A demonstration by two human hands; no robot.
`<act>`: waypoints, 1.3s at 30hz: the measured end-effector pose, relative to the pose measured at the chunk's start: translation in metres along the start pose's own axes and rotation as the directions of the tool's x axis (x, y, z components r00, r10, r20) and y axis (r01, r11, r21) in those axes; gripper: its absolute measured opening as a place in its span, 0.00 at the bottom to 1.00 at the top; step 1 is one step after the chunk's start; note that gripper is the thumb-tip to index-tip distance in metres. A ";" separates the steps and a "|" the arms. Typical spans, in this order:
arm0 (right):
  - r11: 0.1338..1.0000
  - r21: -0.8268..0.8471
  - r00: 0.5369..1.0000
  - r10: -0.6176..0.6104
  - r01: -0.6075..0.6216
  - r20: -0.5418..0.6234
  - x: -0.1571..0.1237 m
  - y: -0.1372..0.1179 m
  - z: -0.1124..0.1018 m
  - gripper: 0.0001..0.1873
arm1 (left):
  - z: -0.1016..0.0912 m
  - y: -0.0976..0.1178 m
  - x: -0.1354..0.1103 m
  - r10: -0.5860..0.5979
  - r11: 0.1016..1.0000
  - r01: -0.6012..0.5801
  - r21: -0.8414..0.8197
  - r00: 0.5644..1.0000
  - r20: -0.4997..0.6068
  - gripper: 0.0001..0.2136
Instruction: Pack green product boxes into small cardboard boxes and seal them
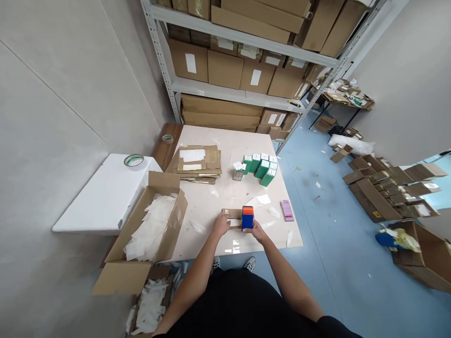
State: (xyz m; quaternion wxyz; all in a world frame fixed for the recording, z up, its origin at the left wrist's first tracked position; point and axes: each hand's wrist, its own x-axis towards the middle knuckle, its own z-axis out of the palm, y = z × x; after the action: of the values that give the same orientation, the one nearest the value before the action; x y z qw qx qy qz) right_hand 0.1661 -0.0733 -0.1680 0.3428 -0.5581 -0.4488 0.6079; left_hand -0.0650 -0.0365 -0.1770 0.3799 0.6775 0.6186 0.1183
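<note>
A small brown cardboard box (232,213) with a white label lies near the front of the table. My left hand (221,224) closes on its left end. At the box's right end stands a blue-and-orange block-shaped thing (247,219), and my right hand (256,230) grips it from below and the right. Its exact kind I cannot make out. Part of the cardboard box is hidden behind it. Farther back on the table (232,188) stand several green-and-white boxes (262,168). A pink stack (287,211), partly pixelated, sits near the right edge.
Flattened cardboard (200,162) is piled at the back left. An open carton (171,230) of white paper scraps borders the table's left side. Tape rolls (134,160) lie on side surfaces. A metal shelf (243,94) with cartons rises behind; more boxes (380,197) sit on the floor at right.
</note>
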 end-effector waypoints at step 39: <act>0.960 -0.251 0.992 -0.129 0.121 -0.014 -0.006 -0.009 -0.005 0.28 | -0.043 0.066 0.011 0.008 0.744 -0.038 -0.667 0.999 -0.047 0.15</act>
State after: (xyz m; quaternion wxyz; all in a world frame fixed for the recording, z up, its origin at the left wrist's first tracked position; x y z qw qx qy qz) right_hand 0.1714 -0.0749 -0.1568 0.3144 -0.5765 -0.5508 0.5152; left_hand -0.0400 -0.0067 -0.1076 0.5827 0.5018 0.5347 0.3503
